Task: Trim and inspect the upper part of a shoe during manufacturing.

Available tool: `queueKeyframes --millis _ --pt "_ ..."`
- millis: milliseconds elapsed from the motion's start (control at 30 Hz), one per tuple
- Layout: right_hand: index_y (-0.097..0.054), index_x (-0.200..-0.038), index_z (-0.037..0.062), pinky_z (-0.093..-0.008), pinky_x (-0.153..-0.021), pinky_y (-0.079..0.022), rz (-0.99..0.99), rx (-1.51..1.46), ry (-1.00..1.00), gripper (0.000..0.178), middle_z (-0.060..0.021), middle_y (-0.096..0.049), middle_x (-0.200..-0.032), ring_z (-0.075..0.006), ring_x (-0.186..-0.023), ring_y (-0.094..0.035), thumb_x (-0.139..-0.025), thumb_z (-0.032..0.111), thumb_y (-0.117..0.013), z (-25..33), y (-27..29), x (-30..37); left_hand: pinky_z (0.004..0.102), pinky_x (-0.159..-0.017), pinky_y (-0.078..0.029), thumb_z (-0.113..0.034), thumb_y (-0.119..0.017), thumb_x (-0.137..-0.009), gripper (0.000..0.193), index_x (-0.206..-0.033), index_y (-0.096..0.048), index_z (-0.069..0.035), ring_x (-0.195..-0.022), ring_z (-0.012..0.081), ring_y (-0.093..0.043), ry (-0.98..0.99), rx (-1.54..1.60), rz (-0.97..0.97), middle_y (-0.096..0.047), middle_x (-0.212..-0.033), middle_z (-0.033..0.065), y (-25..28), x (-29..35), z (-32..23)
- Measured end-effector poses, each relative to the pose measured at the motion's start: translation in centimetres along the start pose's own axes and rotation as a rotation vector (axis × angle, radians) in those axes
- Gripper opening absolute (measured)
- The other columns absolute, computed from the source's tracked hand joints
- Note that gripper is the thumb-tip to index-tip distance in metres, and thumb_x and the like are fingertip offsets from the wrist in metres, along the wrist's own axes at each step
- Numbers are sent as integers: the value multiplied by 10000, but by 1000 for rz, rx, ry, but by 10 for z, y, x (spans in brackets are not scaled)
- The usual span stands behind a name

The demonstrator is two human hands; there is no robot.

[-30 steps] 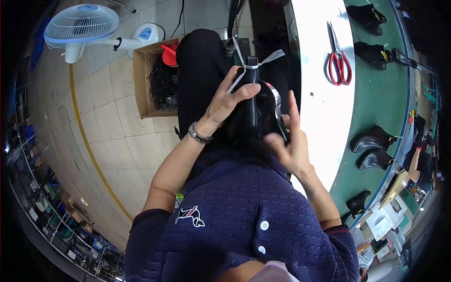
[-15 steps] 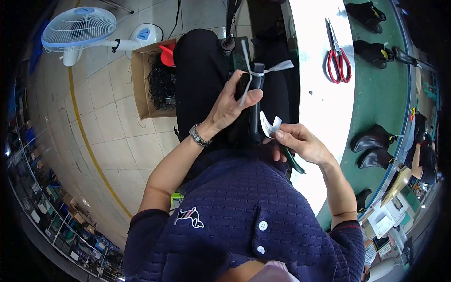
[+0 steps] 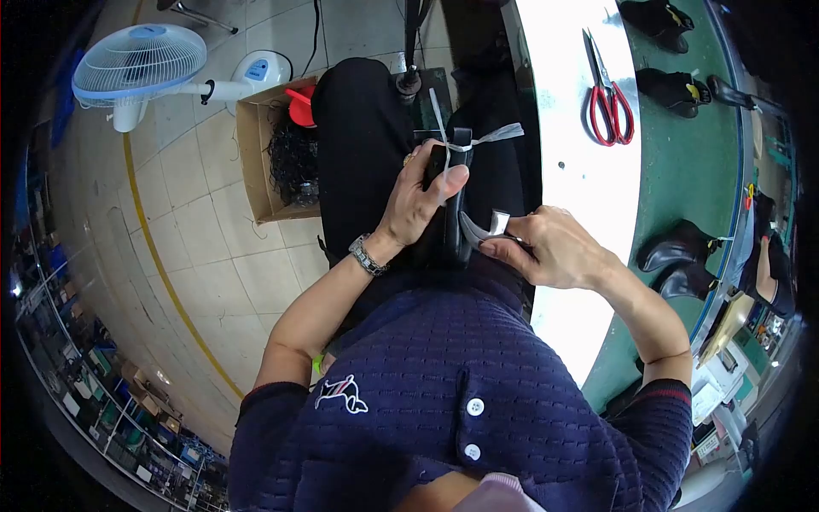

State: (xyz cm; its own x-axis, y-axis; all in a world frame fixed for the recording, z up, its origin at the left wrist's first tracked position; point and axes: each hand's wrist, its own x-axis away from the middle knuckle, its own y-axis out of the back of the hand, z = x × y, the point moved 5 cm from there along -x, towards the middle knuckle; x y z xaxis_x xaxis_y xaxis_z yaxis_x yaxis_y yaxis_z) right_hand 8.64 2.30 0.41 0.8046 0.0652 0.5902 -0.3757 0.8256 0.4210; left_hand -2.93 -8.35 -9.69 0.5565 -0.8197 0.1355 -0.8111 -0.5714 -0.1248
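My left hand (image 3: 411,206) is closed around a black leather shoe (image 3: 451,229) held over my lap, thumb on the near side. A pale strip (image 3: 498,133) is tied about its far end, both loose ends sticking out. My right hand (image 3: 565,249) grips a pair of shoemaker's pincers (image 3: 499,222), their handles hidden in the fist. The curved metal jaw lies against or right beside the shoe's right edge; contact is hard to make out.
Red-handled scissors (image 3: 611,111) lie on the white bench (image 3: 580,183) to my right. Beyond it, black boots (image 3: 678,247) stand on a green conveyor (image 3: 657,188). At left are a fan (image 3: 141,64) and a cardboard box (image 3: 252,162) with black scraps and a red scoop.
The pincers have turned in my right hand, which now wraps their handles with its back upward; the green handle has gone from sight. The jaw has come closer to the shoe.
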Motion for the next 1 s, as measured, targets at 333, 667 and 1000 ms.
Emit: queueKeyframes --millis 333,667,1000 --pt "-568 -644 42 -256 -454 -436 65 -840 -220 555 -18 -533 -536 -120 -473 -548 -965 489 -498 -37 -38 -4 286 -737 -434 -459 -558 -932 433 -994 -548 -30 -778 129 -539 9 84 -10 -584 -812 36 4 -9 7" --pt "-524 -493 59 -229 -370 -396 181 -743 -125 659 -6 -479 -425 -112 -365 -512 -961 521 -482 -40 -33 -17 344 -824 -400 -397 -516 -952 375 -988 -559 -26 -866 217 -517 4 6 42 -552 -889 91 -2 -9 3" --pt "-530 -499 50 -227 -381 -422 184 -508 -216 674 -26 -509 -443 -117 -389 -551 -966 531 -459 -28 -12 -19 355 -789 -423 -392 -528 -946 400 -1009 -570 0 -834 225 -549 123 -35 43 -576 -894 105 -2 -15 3"
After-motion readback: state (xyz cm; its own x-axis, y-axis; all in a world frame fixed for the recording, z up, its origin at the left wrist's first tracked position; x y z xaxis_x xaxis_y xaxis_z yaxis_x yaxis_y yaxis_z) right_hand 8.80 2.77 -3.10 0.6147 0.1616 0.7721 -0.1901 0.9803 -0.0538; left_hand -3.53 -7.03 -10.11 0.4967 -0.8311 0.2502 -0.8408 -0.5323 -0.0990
